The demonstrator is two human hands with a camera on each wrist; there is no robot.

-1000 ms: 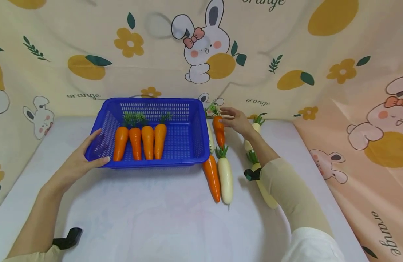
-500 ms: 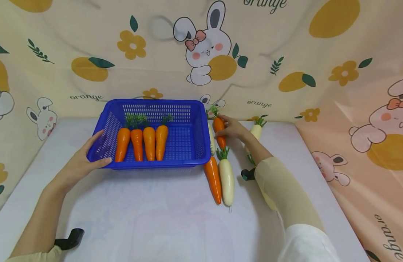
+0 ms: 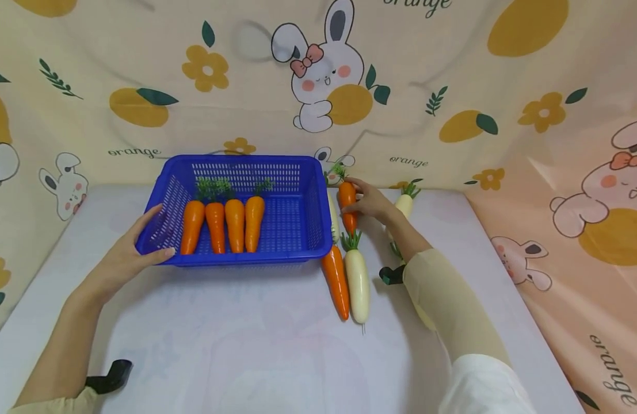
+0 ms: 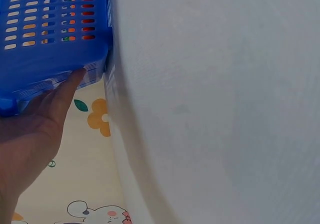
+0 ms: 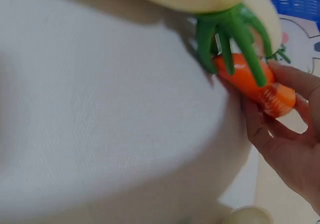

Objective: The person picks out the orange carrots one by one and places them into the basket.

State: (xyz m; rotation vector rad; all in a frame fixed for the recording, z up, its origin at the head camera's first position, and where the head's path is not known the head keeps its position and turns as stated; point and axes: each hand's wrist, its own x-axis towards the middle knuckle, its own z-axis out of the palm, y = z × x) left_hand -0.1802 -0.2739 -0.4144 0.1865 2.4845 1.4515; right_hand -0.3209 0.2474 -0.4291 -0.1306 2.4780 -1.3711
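A blue plastic basket (image 3: pixel 235 259) stands on the table, with several orange carrots (image 3: pixel 214 227) lying side by side in its left half. My left hand (image 3: pixel 124 256) holds the basket's front left corner, thumb at the front rim and fingers along the left side. The left wrist view shows that hand (image 4: pixel 42 124) against the perforated wall. Just right of the basket, my right hand (image 3: pixel 372 202) grips an orange carrot (image 3: pixel 347 198) with leafy green top. In the right wrist view, thumb and fingers pinch this carrot (image 5: pixel 250 81) from both sides.
In front of the gripped carrot lie another carrot (image 3: pixel 336 282) and a white radish (image 3: pixel 357 284). A radish (image 3: pixel 332 218) sits partly hidden against the basket. More radishes (image 3: pixel 405 204) lie under and beside my right forearm. A printed cloth (image 3: pixel 411 132) hangs behind the table.
My right hand has come down from above the carrot and closed round it. My left hand and the basket stay in the same place.
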